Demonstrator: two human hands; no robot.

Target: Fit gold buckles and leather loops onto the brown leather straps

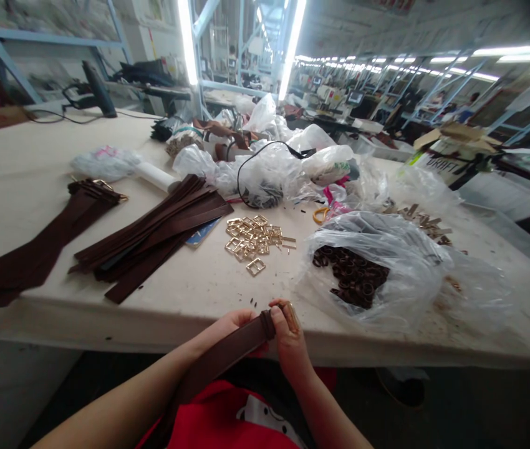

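Note:
A dark brown leather belt (227, 355) runs up from my lap to the table's front edge. My right hand (288, 333) is closed around its buckle end, where a gold buckle (295, 317) shows beside the fingers. Behind the strap, my left hand (239, 319) grips the belt from the far side; most of its fingers are hidden. A narrow belt loop (267, 324) sits around the strap close to my right thumb. On the table just beyond lies a pile of gold buckles (253, 237).
Brown straps (153, 237) lie left of the buckles, with buckled belts (54, 231) farther left. At right, a clear plastic bag (414, 268) holds brown leather loops (361, 277). Yellow-handled scissors (321, 215) lie behind it. Plastic bags (265, 168) heap up at the back.

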